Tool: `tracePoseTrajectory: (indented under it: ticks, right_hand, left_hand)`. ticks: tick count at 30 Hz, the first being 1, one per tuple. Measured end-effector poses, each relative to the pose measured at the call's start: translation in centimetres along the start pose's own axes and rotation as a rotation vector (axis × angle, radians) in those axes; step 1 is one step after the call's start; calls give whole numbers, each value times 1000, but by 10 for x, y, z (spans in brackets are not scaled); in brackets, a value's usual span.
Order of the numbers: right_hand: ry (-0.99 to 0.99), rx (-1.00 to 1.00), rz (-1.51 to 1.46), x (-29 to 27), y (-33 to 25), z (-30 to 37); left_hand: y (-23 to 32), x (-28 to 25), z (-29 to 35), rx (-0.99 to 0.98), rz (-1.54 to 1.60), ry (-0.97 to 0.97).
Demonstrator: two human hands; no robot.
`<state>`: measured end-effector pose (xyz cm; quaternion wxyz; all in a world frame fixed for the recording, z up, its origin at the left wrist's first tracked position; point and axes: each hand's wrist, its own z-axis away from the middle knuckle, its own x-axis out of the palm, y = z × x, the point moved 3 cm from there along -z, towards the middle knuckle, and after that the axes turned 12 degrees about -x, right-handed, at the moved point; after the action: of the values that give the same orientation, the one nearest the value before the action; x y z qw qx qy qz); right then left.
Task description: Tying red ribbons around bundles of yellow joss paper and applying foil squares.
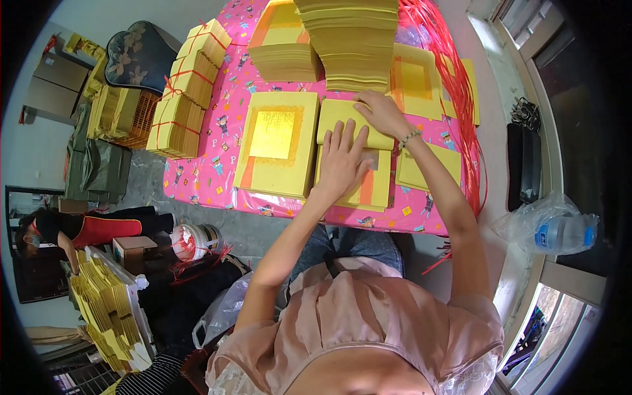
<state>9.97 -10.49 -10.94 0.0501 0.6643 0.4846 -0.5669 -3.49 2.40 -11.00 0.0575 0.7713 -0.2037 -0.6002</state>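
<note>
A yellow paper sheet [329, 113], its far part folded over toward me, lies on a small pile of yellow papers [378, 191] with an orange band and a foil patch. My left hand [343, 157] rests flat on the folded sheet, fingers stretched forward and spread. My right hand [382, 112] touches the sheet's far right edge, its fingers lightly bent and apart, with nothing gripped in them. Just left of my hands stands a thick stack of yellow paper [293, 131] with a gold foil square on top.
Tall yellow paper stacks [352, 46] stand beyond my hands. Tied paper bundles [178, 125] line the left of the pink patterned table [217, 178]. Red plastic strings [461, 99] hang over the right edge. At lower left, another person [99, 230] reaches toward yellow papers [102, 296].
</note>
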Motion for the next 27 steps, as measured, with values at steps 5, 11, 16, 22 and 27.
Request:
tracePoseTrajectory:
  ticks: [5, 11, 16, 22, 27]
  right_hand:
    - [-46, 22, -35, 7, 5, -3]
    - [-36, 39, -53, 8, 6, -3]
    - [23, 57, -55, 6, 2, -3]
    - [-43, 85, -47, 0, -3, -3]
    - [-22, 9, 18, -1, -2, -4]
  left_hand:
    - [-2, 3, -2, -12, 21, 21]
    - [-3, 3, -6, -35, 61, -25]
    - [-3, -3, -2, -22, 45, -1]
    - [-5, 0, 2, -44, 20, -32]
    - [-7, 0, 0, -32, 49, -31]
